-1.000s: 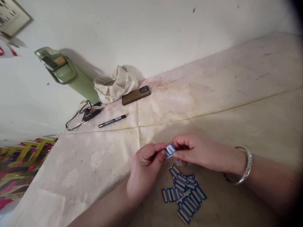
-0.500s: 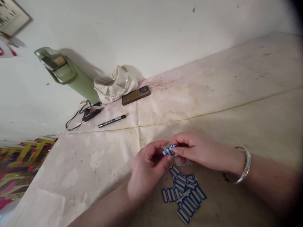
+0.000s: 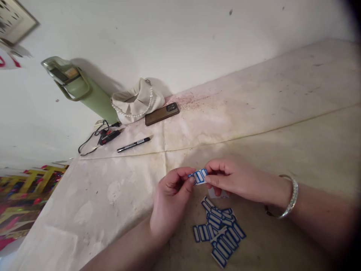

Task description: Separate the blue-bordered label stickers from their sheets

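Between my two hands is a small strip of blue-bordered white labels (image 3: 199, 176). My left hand (image 3: 174, 195) pinches its left end between thumb and forefinger. The right end is pinched by my right hand (image 3: 237, 182), which has a silver bangle at the wrist. Just below the hands, a loose pile of similar label strips (image 3: 221, 229) lies on the table, overlapping at different angles. A white slip of paper (image 3: 216, 193) with faint marks shows partly under my right hand; the rest of it is hidden.
On the cloth-covered table (image 3: 135, 180) lie a black pen (image 3: 133, 144), a phone (image 3: 163, 113) and a corded black-and-red tool (image 3: 109, 136). A cream pearl-strap bag (image 3: 138, 103) and a green bottle (image 3: 94, 96) stand by the wall. Colourful goods (image 3: 31, 199) are at the lower left.
My left hand has shifted slightly left and its thumb has moved off the middle of the strip, so more labels show. The strip sits flatter, facing me. The pile has not moved.
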The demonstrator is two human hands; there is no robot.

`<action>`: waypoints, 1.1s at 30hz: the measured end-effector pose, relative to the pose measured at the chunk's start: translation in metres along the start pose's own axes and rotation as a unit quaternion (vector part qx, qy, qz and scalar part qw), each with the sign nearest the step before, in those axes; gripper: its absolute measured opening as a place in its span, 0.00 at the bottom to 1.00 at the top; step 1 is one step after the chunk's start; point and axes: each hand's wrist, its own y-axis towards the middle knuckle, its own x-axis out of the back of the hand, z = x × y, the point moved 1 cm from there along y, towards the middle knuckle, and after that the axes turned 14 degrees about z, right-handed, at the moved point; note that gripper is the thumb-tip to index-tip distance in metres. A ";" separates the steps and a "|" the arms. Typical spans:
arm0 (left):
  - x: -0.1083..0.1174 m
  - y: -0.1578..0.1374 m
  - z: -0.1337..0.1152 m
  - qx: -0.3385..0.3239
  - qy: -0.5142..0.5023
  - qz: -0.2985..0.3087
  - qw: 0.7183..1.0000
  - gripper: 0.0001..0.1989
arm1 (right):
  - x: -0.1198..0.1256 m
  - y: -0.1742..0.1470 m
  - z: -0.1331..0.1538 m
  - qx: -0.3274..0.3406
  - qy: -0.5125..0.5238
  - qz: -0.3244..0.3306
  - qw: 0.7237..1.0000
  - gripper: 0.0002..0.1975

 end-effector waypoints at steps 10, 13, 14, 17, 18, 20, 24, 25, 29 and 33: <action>0.001 -0.003 -0.004 0.011 0.092 0.025 0.995 0.10 | -0.001 0.002 0.003 -0.013 -0.004 0.009 1.000 0.16; 0.001 -0.003 -0.005 0.003 0.121 0.038 0.992 0.11 | -0.002 0.003 0.002 -0.003 -0.023 0.007 1.000 0.16; 0.001 -0.002 -0.006 0.001 0.128 0.042 0.991 0.11 | -0.003 0.003 0.002 0.000 -0.029 0.006 1.000 0.16; 0.001 -0.002 -0.007 -0.007 0.140 0.053 0.989 0.12 | -0.003 0.002 0.002 0.002 -0.043 0.008 0.999 0.16; 0.001 -0.002 -0.007 -0.008 0.142 0.054 0.988 0.12 | -0.003 0.001 0.002 0.002 -0.045 0.010 0.999 0.16; 0.001 -0.002 -0.007 -0.005 0.142 0.055 0.988 0.12 | -0.003 0.001 0.003 0.001 -0.044 0.012 0.999 0.16; 0.001 -0.001 -0.005 0.012 0.126 0.043 0.991 0.11 | -0.003 0.000 0.005 0.003 -0.001 -0.002 1.000 0.19; 0.001 -0.001 -0.005 0.016 0.119 0.037 0.992 0.11 | -0.003 -0.001 0.005 0.006 0.013 -0.007 1.000 0.20; 0.003 -0.001 -0.003 0.022 0.101 0.022 0.994 0.09 | -0.004 0.000 0.004 0.004 0.000 -0.002 1.000 0.21; 0.002 -0.001 -0.004 0.010 0.131 0.043 0.990 0.10 | -0.003 0.001 0.005 0.007 -0.041 0.011 0.999 0.16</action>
